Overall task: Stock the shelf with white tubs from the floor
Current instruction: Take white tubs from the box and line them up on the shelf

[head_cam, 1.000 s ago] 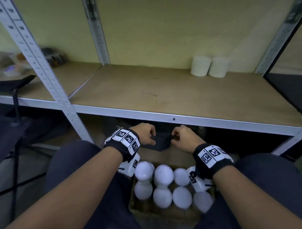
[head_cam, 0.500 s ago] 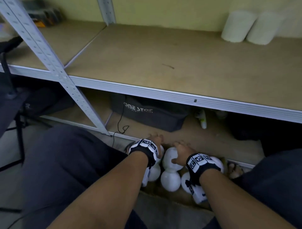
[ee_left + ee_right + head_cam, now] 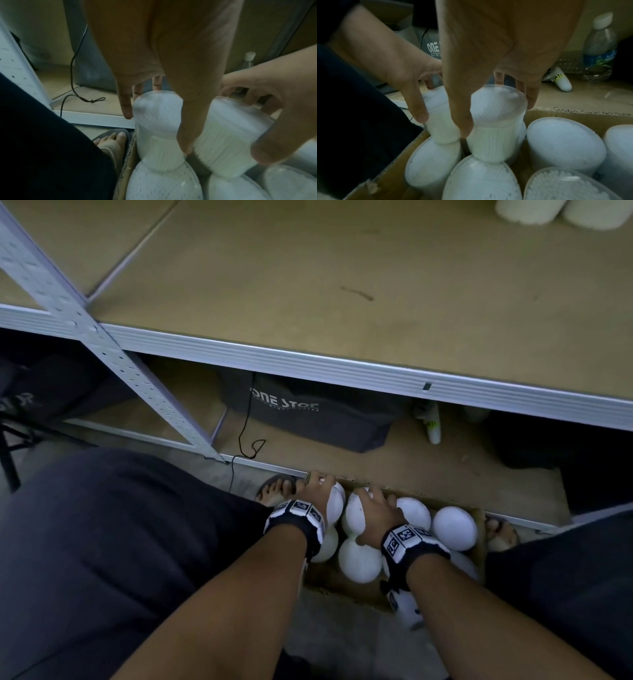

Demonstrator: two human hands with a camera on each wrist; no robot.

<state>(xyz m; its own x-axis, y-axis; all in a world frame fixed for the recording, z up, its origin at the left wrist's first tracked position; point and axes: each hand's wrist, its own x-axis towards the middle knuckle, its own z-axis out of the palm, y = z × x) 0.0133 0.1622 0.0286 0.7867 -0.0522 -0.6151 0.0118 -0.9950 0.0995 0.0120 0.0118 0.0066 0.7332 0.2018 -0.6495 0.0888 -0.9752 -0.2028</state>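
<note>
A cardboard box (image 3: 337, 585) on the floor holds several white tubs, some stacked two high. My left hand (image 3: 317, 486) grips the top tub (image 3: 336, 501) at the box's far left corner, thumb on one side and fingers on the other (image 3: 126, 112). My right hand (image 3: 373, 505) grips the neighbouring top tub (image 3: 352, 517) the same way. In the right wrist view that tub (image 3: 498, 135) stands on a lower tub (image 3: 481, 180). Two white tubs (image 3: 527, 212) stand at the back right of the wooden shelf (image 3: 342, 302).
A dark bag (image 3: 308, 412), a black cable (image 3: 245, 440) and a water bottle (image 3: 599, 47) lie under the shelf. A grey perforated post (image 3: 102, 344) stands to the left. My sandalled feet (image 3: 274, 491) flank the box, with my knees on both sides.
Both hands dropped from just below the shelf edge into the box and closed round the two top tubs. The head view tilted down toward the floor.
</note>
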